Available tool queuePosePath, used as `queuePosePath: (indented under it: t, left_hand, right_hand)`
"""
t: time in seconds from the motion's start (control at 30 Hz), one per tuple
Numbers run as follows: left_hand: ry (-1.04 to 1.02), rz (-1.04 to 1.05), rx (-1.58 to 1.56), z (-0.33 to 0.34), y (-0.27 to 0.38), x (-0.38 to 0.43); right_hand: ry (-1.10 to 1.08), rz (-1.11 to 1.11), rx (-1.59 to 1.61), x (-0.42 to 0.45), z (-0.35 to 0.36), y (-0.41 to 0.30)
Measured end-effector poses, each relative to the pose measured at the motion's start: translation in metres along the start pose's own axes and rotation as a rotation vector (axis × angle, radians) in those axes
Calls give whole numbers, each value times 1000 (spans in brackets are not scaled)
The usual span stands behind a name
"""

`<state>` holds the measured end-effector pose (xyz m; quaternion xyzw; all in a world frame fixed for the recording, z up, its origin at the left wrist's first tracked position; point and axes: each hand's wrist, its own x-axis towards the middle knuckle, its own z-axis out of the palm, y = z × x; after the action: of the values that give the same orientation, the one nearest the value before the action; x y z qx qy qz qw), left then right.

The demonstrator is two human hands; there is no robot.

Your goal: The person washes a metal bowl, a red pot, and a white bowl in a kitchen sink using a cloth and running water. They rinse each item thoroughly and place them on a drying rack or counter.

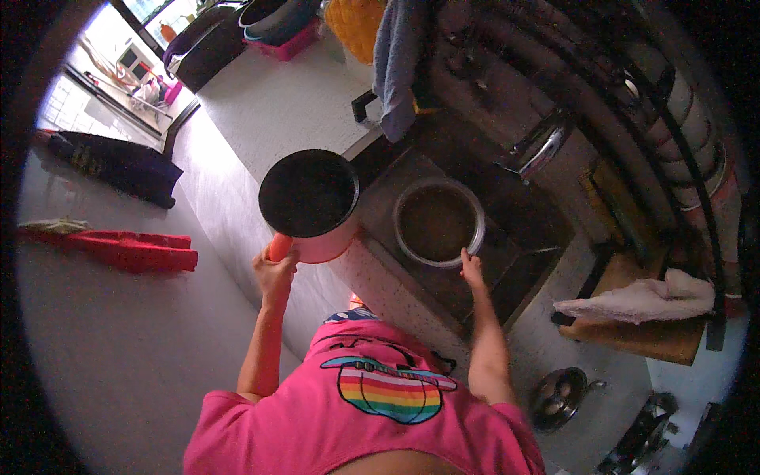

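My left hand is closed around the orange handle of a deep saucepan. The pan has a pinkish outside and a dark inside, and it is held up left of the sink. My right hand grips the near rim of a round vessel or lid with a pale, shiny edge. Its middle looks dark brown; whether that is see-through or holds something I cannot tell. It is over the dark sink, and a gap separates it from the saucepan.
A tap rises behind the sink. A blue-grey towel hangs at its far left corner, near an orange quilted cloth. To the right are a wooden board with a white cloth, a metal bowl and a stove.
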<state>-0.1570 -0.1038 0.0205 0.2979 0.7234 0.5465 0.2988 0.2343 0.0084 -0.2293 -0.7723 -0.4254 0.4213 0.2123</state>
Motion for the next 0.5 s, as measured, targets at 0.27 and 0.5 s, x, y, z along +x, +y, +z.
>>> queuePosePath:
  t: [0.27,0.5]
  left_hand:
    - [-87,-18,-14,5,2,-19]
    - [-115,26,24,11,6,-38]
  right_hand:
    - [10,-235,70,43,49,0]
    - [-156,2,186,26,77,-77]
